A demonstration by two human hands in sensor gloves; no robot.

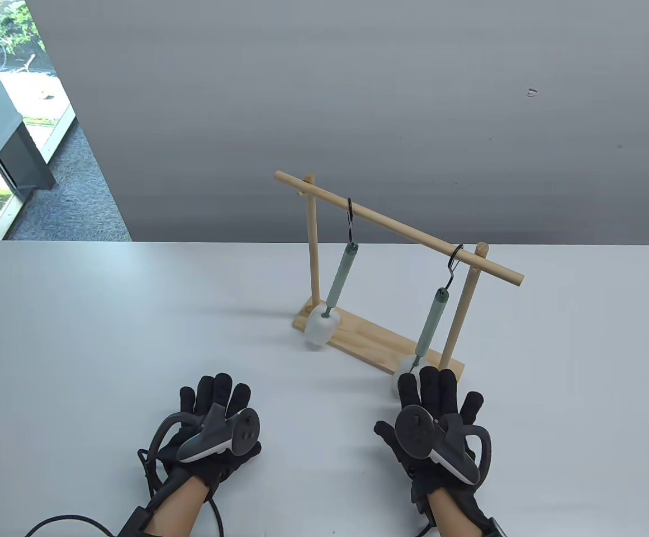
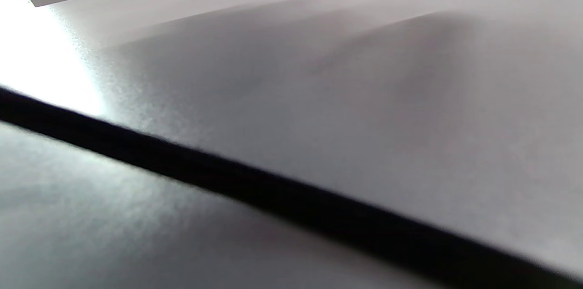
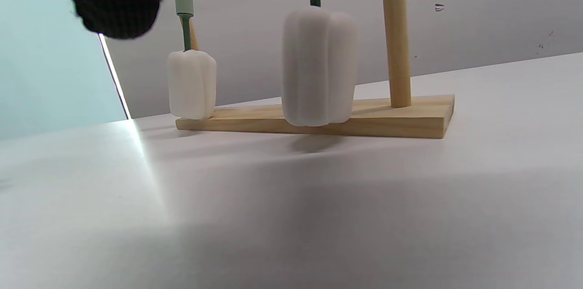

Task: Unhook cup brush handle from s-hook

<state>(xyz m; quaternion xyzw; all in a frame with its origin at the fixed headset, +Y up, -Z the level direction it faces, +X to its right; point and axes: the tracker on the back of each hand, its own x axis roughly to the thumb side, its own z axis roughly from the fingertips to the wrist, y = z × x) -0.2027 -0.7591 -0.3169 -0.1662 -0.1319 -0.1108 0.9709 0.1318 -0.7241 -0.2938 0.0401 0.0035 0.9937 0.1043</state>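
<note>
The left hand lies flat on the table, fingers spread, holding nothing. Further right, the wooden rack carries two cup brushes on s-hooks; the nearer cup brush hangs from the right s-hook. The right hand lies spread and empty just before its sponge head. It looks light (soft foam, stiff handle): grip the green handle and lift.

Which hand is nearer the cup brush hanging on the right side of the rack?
Right. The right hand lies just in front of that brush, fingertips by its sponge head; the left hand is well off to its left.
</note>
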